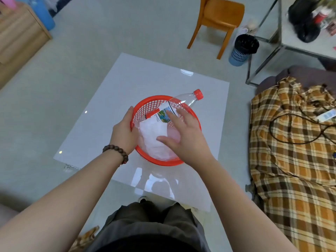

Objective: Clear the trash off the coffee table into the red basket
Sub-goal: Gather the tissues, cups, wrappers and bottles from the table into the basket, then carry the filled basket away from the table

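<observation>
The red basket [145, 106] stands on the glossy white coffee table [145, 73]. A clear plastic bottle [183, 101] with a red cap lies across it, its neck sticking out over the far right rim. Crumpled white plastic [154, 135] fills the basket's near side. My left hand [123, 131] grips the basket's left rim. My right hand [183, 137] hovers over the basket with fingers spread, touching the bottle's label and the white plastic, holding nothing.
A plaid-covered sofa [291, 151] with a black cable and a remote lies to the right. Beyond the table are an orange chair [218, 20], a blue bin with a black liner [242, 50] and a metal-framed side table [300, 42]. A wooden cabinet [18, 37] stands at far left.
</observation>
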A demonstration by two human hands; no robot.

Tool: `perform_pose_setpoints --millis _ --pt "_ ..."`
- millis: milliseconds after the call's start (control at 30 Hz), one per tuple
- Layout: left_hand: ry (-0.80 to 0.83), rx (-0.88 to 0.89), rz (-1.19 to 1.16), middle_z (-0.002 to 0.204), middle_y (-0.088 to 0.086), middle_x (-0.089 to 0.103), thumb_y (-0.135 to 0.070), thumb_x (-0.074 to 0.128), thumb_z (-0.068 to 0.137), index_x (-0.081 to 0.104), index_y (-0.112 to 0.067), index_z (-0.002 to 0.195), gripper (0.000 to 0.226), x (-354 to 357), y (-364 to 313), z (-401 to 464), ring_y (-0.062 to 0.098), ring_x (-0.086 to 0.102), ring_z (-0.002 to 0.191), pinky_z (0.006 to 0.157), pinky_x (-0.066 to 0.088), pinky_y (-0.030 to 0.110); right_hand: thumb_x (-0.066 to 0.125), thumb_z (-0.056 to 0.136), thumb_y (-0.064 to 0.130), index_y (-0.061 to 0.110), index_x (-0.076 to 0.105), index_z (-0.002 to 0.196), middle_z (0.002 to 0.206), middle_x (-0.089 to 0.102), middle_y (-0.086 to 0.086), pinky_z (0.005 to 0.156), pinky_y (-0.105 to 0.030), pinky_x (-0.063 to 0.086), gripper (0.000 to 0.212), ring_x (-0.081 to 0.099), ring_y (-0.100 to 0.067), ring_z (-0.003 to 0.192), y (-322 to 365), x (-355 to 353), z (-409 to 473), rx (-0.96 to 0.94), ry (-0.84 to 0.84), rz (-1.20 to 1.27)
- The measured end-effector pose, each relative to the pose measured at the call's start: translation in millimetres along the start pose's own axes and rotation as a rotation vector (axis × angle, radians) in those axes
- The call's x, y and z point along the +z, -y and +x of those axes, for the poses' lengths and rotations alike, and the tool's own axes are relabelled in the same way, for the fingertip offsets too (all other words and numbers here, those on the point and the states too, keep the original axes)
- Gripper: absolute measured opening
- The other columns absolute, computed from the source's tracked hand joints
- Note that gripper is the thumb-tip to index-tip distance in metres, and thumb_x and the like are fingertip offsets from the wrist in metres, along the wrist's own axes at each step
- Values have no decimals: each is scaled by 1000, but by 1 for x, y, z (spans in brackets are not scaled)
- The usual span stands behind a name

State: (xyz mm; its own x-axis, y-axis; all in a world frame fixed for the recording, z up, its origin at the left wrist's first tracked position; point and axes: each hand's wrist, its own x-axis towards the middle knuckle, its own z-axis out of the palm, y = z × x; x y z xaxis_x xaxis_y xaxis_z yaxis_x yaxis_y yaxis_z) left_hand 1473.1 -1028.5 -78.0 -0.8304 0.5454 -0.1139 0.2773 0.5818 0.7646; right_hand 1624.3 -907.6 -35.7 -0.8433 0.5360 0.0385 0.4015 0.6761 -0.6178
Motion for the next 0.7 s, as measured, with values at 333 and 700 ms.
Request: perform_pose_setpoints --millis 333,700 --pt "81 97 -68 130 4 54 -14 46 94 30 -23 144 53 18 -12 5 21 52 114 90 35 24 48 95 36 23 31 145 142 41 -6 104 -31 37 54 45 -17 126 -85 -6 -32 562 -281 266" --pt "326 200 -67 129 1 53 -7 43 93 30 -23 143 54 92 -37 -23 7 44 102 88 36 23 52 92 19 27 51 131 108 68 -2 90 -41 52 39 65 -16 97 -122 -29 -100 836 -461 536"
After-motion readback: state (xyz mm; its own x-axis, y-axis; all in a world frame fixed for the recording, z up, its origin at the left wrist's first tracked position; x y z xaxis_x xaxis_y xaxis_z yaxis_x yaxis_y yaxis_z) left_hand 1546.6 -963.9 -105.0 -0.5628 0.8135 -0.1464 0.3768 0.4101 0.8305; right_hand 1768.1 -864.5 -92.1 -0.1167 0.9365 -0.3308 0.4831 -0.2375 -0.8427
